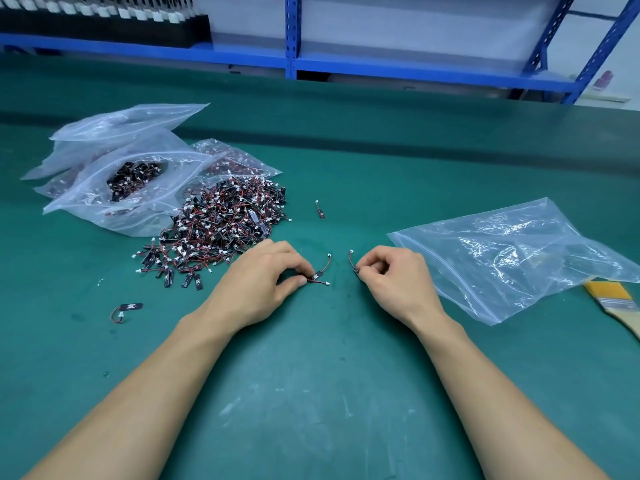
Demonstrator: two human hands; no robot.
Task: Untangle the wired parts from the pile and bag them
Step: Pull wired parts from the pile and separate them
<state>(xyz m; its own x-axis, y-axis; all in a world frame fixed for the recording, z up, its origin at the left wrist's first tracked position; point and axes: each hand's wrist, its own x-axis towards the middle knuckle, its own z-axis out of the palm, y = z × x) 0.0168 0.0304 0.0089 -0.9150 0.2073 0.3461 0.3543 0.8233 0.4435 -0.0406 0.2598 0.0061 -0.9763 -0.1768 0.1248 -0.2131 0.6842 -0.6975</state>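
Observation:
A tangled pile of small black wired parts (221, 230) with red-black leads and white plugs lies on the green mat, left of centre. My left hand (263, 278) pinches wired parts (320, 276) just right of the pile; two leads stick out of them. My right hand (391, 275) pinches another wired part (352, 263), its lead curving up. The two held parts are apart. An empty clear zip bag (512, 258) lies flat to the right of my right hand.
Several clear bags (117, 174), one holding parts, lie behind the pile. Single loose parts lie on the mat, one (320, 210) right of the pile and another (128, 310) near left. A brush (616, 303) rests at the right edge. Blue shelving (292, 36) stands behind the table.

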